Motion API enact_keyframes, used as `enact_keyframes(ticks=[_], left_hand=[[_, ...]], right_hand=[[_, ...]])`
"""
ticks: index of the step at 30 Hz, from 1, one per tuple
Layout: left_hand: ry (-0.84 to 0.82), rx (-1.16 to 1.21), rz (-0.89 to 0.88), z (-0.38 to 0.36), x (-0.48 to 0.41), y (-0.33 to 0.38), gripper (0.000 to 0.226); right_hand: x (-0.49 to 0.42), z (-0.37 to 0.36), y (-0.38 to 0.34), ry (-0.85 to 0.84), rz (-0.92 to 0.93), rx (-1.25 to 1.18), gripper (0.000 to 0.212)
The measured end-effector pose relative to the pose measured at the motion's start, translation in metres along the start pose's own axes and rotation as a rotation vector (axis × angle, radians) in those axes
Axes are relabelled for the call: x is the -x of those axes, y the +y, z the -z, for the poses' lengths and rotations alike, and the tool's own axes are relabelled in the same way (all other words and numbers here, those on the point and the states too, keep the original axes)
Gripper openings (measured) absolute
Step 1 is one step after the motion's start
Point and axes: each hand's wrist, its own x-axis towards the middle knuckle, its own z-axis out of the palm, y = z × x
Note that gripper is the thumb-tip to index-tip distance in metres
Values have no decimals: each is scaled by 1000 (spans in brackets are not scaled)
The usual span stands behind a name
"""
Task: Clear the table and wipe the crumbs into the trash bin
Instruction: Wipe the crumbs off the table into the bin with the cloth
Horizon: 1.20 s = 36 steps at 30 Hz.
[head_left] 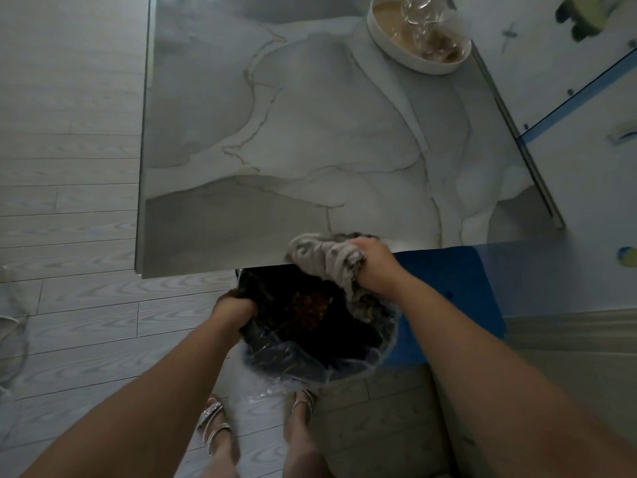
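Observation:
A marble-patterned table (310, 139) fills the upper middle of the head view. At its near edge my right hand (374, 263) grips a crumpled grey-beige cloth (327, 257), which hangs over the edge above the bin. Just below the table edge sits the trash bin (320, 326), dark, lined with a clear plastic bag and holding brownish scraps. My left hand (234, 307) grips the bin's left rim and holds it under the table edge.
A white round tray (418, 62) with clear glasses stands at the table's far right corner. A blue mat (448, 288) lies on the floor to the right. A white wall with blue trim runs along the right. My sandalled feet (220, 432) stand below the bin.

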Motion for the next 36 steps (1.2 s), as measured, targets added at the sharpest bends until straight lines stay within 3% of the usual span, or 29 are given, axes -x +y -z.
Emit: enact_keyframes(ticks=[6, 11, 13, 16, 20, 26, 36], left_hand=[[-6, 4, 12, -5, 3, 0, 37], [-47, -39, -2, -11, 3, 1, 42], [-58, -51, 0, -19, 2, 0, 43], [-65, -51, 12, -29, 1, -2, 42], [-58, -36, 10, -36, 0, -2, 40], [-18, -24, 13, -37, -5, -1, 46], [50, -6, 32, -28, -2, -5, 38]], right_hand=[[33, -23, -14, -177, 59, -9, 17], [45, 3, -5, 152, 4, -226, 15], [40, 19, 9, 301, -63, -270, 23], [29, 34, 31, 412, -156, -170, 18], [11, 46, 46, 537, -324, -274, 26], [-17, 15, 12, 271, -268, 39, 26], [0, -10, -10, -110, 210, 233, 26]])
